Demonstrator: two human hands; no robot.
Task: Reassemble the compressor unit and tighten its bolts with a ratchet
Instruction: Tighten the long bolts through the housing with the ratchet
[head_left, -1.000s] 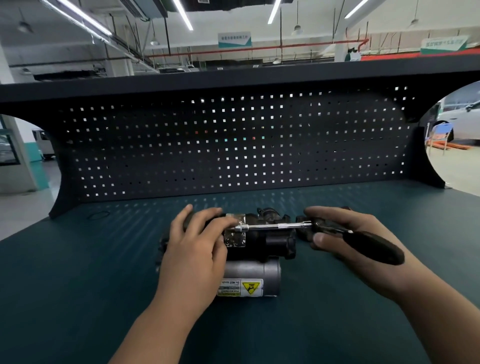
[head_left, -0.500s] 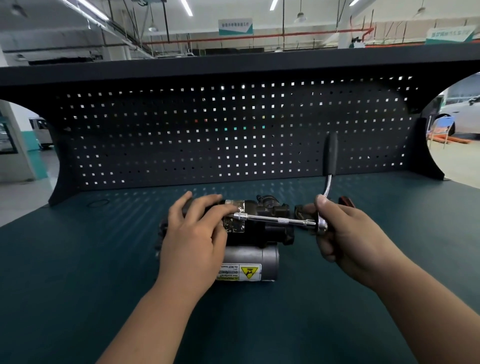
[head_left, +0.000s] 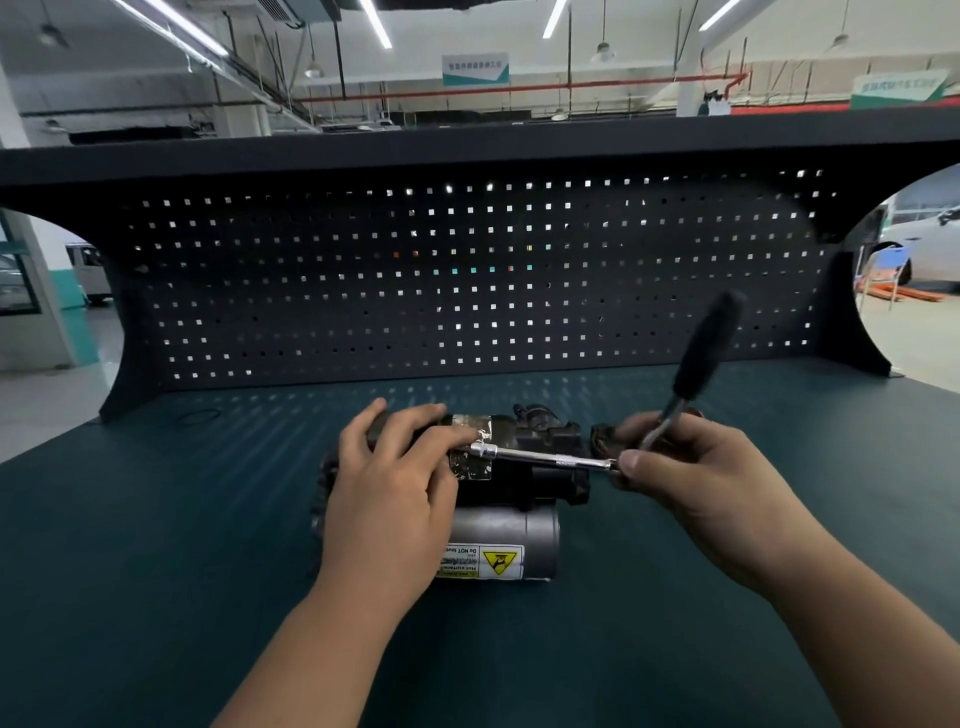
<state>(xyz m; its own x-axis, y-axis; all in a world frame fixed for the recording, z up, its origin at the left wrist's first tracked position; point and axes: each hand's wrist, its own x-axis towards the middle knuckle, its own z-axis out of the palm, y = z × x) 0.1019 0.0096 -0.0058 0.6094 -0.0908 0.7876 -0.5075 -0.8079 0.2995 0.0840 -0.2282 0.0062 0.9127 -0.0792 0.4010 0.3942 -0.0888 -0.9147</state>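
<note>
The compressor unit (head_left: 524, 499) lies on the green bench top, a black body with a grey motor cylinder and a yellow warning label at its near side. My left hand (head_left: 387, 488) lies over its left part, fingers curved around the top, fingertips at the socket end of the ratchet's extension. The ratchet (head_left: 670, 405) has a chrome extension bar running horizontally into the unit and a black handle pointing up and to the right. My right hand (head_left: 691, 467) grips the ratchet at its head.
A black pegboard back panel (head_left: 467, 291) rises behind the bench, with a dark shelf above. A small black ring (head_left: 200, 417) lies on the bench top (head_left: 156, 545) at the far left. A dark connector piece (head_left: 602, 434) sits just right of the unit.
The ratchet handle swung from pointing toward me and right, up to vertical, then tilted to the right. My left hand stayed on the unit.
</note>
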